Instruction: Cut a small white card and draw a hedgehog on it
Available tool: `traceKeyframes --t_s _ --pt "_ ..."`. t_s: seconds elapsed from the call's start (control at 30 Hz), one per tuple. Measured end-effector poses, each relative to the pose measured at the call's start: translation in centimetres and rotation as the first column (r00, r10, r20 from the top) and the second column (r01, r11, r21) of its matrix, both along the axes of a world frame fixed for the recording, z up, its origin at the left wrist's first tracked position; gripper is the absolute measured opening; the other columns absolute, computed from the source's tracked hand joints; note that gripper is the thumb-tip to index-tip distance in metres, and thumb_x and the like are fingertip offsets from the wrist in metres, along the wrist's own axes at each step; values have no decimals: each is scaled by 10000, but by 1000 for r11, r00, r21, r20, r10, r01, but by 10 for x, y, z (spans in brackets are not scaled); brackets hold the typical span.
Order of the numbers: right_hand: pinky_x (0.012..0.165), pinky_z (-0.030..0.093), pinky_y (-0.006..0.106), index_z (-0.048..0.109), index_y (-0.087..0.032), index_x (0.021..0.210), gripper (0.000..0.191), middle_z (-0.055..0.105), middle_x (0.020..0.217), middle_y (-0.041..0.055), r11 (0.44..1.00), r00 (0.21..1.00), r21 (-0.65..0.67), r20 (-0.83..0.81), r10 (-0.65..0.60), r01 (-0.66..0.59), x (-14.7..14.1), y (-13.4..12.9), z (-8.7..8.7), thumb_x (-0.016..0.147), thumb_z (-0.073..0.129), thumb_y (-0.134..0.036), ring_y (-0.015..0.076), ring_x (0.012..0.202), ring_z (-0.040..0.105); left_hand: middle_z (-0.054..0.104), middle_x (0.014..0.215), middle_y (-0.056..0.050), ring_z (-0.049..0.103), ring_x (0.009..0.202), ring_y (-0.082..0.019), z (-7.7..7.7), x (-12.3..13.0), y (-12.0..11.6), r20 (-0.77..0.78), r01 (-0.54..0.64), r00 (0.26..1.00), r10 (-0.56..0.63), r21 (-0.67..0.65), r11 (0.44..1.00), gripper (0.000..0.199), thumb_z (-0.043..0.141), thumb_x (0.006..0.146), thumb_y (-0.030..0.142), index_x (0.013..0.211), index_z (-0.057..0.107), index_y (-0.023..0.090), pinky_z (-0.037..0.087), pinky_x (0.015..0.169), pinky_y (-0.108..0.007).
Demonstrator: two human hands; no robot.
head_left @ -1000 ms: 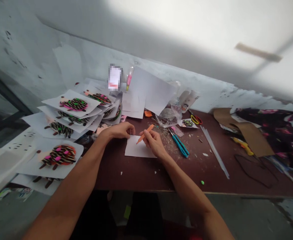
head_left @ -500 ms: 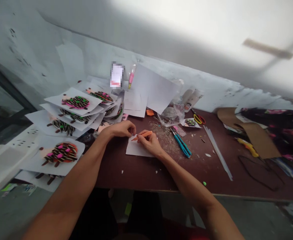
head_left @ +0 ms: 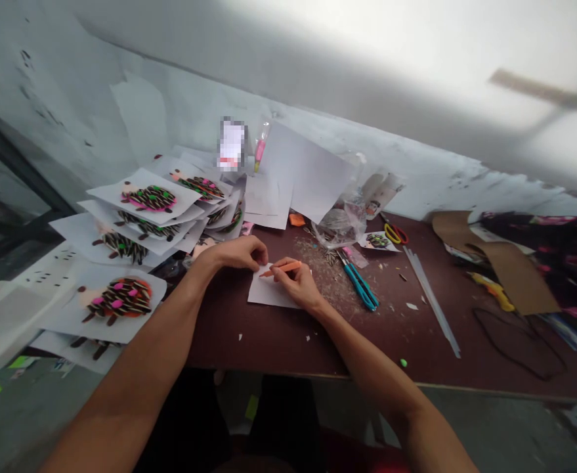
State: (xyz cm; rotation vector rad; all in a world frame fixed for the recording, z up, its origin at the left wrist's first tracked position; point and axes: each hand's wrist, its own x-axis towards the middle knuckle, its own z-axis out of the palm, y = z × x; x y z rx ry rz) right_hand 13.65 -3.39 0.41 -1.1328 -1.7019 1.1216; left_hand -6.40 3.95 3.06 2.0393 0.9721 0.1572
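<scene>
An orange pen (head_left: 291, 266) is gripped in my right hand (head_left: 298, 286), its tip slanting down to the left onto a small white sheet of paper (head_left: 271, 294). The sheet lies on the dark red table near its front. At the upper left corner of that sheet, my left hand (head_left: 241, 252) is closed, with curled fingertips holding the paper's edge. Part of the sheet is hidden under my right hand. To the right lie teal-handled scissors (head_left: 361, 286).
Stacked papers with hedgehog pictures (head_left: 115, 299) stand at left. Behind are white sheets (head_left: 312, 171), a phone (head_left: 232, 144) and a plastic bag (head_left: 340, 226). Yellow-and-red scissors (head_left: 395, 233), clear glue sticks (head_left: 433, 302) and a yellow glue gun (head_left: 492, 291) lie to the right.
The view has shifted slightly. My right hand still holds the pen against the paper, with barely any movement, and my left hand stays at the corner.
</scene>
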Motion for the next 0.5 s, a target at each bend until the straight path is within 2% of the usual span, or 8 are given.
traceKeyframes --t_s 0.2,0.5 --pt "611 423 236 731 -193 799 272 643 739 22 998 1000 57 28 13 -15 1 2 1 869 605 -423 132 668 583 676 781 -10 569 698 -145 -2 0 1 1 3 1000 -3 -14 1000 251 628 641 209 877 692 151 398 624 -238" --pt "575 412 232 753 -184 832 295 664 735 32 998 999 47 7 51 -51 2 5 -4 869 644 -455 124 631 566 665 776 -14 564 694 -145 -3 -1 2 8 14 1000 -14 -13 1000 266 625 642 213 889 691 141 400 624 -237"
